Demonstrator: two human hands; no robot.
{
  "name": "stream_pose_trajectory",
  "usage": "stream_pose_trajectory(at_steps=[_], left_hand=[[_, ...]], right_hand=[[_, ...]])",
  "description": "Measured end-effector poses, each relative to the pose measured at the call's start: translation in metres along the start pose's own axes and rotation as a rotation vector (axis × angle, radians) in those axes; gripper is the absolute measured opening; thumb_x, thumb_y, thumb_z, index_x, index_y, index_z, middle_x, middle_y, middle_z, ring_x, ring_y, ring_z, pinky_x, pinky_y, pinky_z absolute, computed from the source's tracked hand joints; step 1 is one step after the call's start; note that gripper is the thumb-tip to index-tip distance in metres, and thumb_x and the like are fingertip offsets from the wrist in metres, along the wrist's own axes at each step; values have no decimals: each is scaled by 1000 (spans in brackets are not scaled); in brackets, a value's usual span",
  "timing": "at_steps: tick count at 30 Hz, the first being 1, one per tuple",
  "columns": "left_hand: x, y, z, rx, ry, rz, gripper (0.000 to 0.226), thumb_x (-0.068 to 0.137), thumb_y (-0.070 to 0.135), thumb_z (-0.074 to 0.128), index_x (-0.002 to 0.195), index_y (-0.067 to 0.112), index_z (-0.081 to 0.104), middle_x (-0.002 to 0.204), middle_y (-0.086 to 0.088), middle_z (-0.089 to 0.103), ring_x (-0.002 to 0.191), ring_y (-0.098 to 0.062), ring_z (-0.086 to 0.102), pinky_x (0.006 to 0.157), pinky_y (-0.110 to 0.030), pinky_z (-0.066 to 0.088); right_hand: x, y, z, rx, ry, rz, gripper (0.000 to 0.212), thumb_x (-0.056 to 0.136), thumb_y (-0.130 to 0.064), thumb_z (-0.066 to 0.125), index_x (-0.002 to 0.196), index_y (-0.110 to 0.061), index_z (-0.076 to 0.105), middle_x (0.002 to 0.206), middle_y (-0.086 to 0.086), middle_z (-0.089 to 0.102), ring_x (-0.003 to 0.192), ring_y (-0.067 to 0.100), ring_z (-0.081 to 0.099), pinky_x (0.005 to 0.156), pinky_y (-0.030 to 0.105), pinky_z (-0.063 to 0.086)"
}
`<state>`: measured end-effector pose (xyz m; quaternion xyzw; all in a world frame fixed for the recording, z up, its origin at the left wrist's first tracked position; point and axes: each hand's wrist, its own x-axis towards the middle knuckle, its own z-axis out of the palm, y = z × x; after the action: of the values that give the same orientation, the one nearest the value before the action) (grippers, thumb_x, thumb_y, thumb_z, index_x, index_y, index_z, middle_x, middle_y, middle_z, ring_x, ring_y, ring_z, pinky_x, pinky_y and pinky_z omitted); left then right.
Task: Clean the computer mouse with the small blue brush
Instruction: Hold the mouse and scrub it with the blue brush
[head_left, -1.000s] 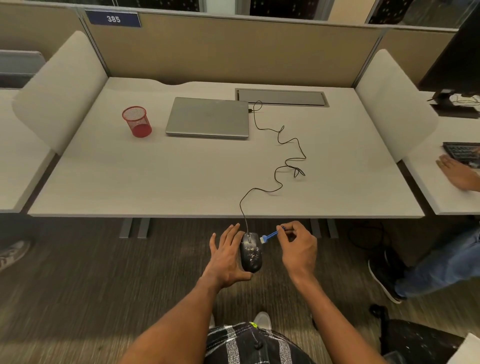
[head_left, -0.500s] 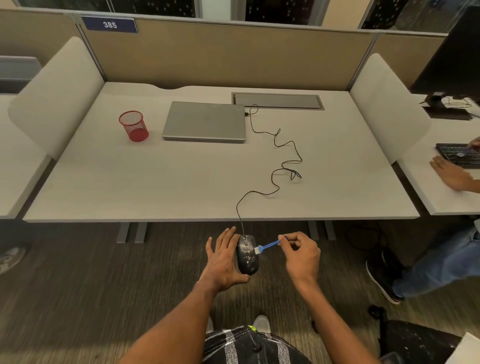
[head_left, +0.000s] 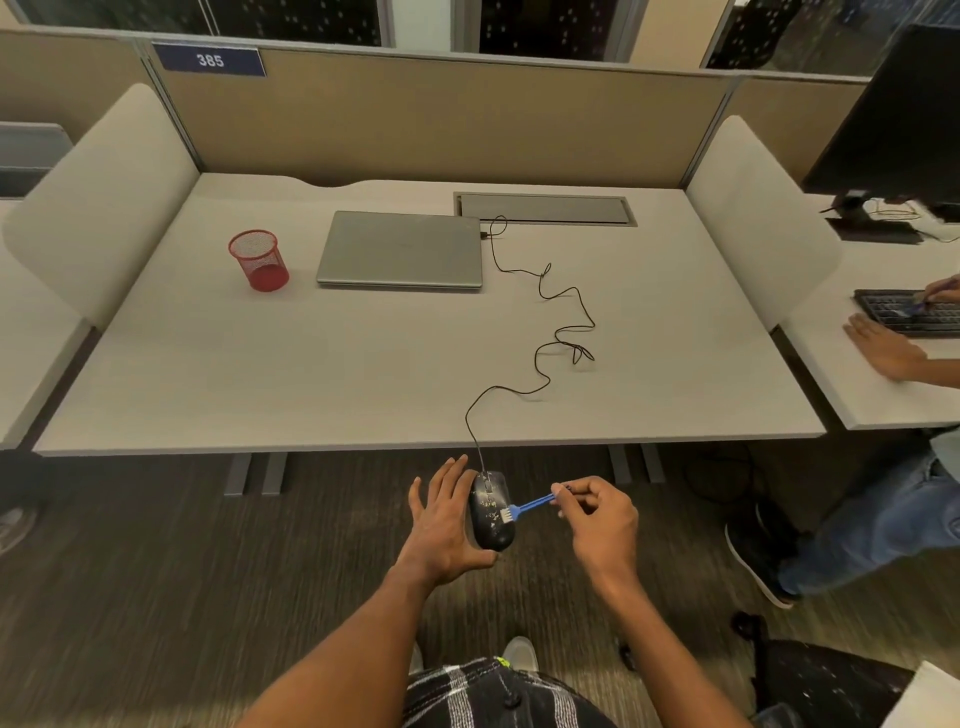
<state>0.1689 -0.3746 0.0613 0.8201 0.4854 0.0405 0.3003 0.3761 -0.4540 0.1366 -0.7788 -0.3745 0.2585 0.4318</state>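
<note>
One grey desk (head_left: 311, 374), cubicle walls (head_left: 441, 119), carpet floor (head_left: 156, 597) | left hand (head_left: 441, 525) holds mouse (head_left: 491, 514) | right hand (head_left: 602, 525) pinches blue brush (head_left: 524, 506)

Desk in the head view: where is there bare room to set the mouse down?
The widest bare patch of the desk is front left, bordered by the red mesh cup, the closed laptop and the near edge. Another lies right of the cable, up to the side divider. The cable's loops crowd the centre right.
</note>
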Motion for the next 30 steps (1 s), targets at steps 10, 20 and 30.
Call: stream_pose_trajectory(at_steps=[10,20,30], left_hand=[[0,2,-1,12,-10,-7,127,68,79,74,164,25,11,173,6,-6,158,-15,-18,125,-62,-13],[-4,-1,1,-29,9,-8,127,68,79,75,164,25,12,173,6,-3,158,-14,-15,125,-60,-15],[-4,1,1,-9,2,-19,127,68,79,76,164,24,13,173,4,0,159,-15,-12,125,-60,-13]], right_hand=[[-4,1,-1,-13,-4,-90,10,92,-24,77,88,-33,72,76,-14,72,78,0,71,62,15,58],[-14,3,-2,-1,33,-97,5,93,-18,76,93,-22,75,81,-12,73,80,1,71,66,24,63],[-26,1,0,-14,16,-127,4,93,-15,75,93,-19,74,81,-11,72,79,1,70,66,26,63]])
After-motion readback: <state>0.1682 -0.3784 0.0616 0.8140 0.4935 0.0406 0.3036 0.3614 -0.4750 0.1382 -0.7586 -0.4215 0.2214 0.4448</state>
